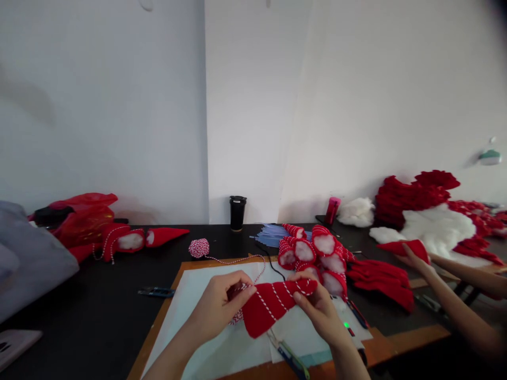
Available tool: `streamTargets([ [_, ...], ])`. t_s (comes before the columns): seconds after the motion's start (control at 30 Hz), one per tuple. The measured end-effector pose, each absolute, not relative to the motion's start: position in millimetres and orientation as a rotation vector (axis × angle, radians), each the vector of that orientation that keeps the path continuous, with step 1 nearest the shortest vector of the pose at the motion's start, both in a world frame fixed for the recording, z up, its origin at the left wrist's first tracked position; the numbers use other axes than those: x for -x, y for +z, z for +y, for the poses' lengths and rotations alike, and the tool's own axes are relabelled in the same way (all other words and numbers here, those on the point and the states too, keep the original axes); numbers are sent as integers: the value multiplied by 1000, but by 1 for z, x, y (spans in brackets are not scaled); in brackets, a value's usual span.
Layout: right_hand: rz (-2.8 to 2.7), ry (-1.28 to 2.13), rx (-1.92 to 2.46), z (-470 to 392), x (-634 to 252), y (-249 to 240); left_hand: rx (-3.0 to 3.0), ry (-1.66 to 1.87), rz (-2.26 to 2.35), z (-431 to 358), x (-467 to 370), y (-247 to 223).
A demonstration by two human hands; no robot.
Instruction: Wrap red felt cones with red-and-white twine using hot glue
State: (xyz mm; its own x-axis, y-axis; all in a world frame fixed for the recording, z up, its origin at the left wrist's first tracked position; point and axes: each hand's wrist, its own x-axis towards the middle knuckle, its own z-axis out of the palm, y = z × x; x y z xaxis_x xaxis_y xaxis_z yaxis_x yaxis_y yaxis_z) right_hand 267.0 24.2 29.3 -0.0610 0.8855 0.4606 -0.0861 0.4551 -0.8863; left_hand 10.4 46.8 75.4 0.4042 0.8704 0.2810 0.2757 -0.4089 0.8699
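Between my hands is a red felt cone (261, 311), tilted with its narrow tip to the right and wound with red-and-white twine (266, 305). My left hand (224, 298) pinches the twine at the cone's wide end. Around the narrow end, the fingers of my right hand (315, 306) are closed. A strand runs back from the cone to a ball of twine (198, 247) behind the board. Some more twine shows below my left hand, partly hidden. Under the cone, snips with a blue-green handle (292, 359) lie on the white paper (222, 348).
Stuffed, twine-wrapped cones (325, 245) are piled behind my right hand, beside red felt pieces (382, 279). A black tumbler (237, 214) stands by the wall. Another cutter (156, 292) lies left. At right, a co-worker's hand (414, 261) holds a red cone near white stuffing (439, 229).
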Motion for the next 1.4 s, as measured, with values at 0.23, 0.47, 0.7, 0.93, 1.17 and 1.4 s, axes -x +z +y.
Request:
streamTargets([
  [0.23, -1203, 1283, 457, 23, -259, 25, -1735, 1018, 913, 64, -12, 50],
  [0.47, -625, 1195, 415, 45, -251, 26, -1772, 1098, 1031, 48, -36, 12],
  [0.7, -589, 863, 503, 61, -243, 35, -2284, 969, 1036, 6, -47, -2],
  [0.93, -776, 739, 670, 59, -255, 21, -2314, 973, 1081, 3, -24, 46],
  [1.17, -953, 753, 743, 44, -261, 30, -2276, 1031, 1115, 26, -4, 77],
  [1.4, -1086, 891, 771, 32, -259, 39, -2205, 1033, 1123, 47, -2, 87],
])
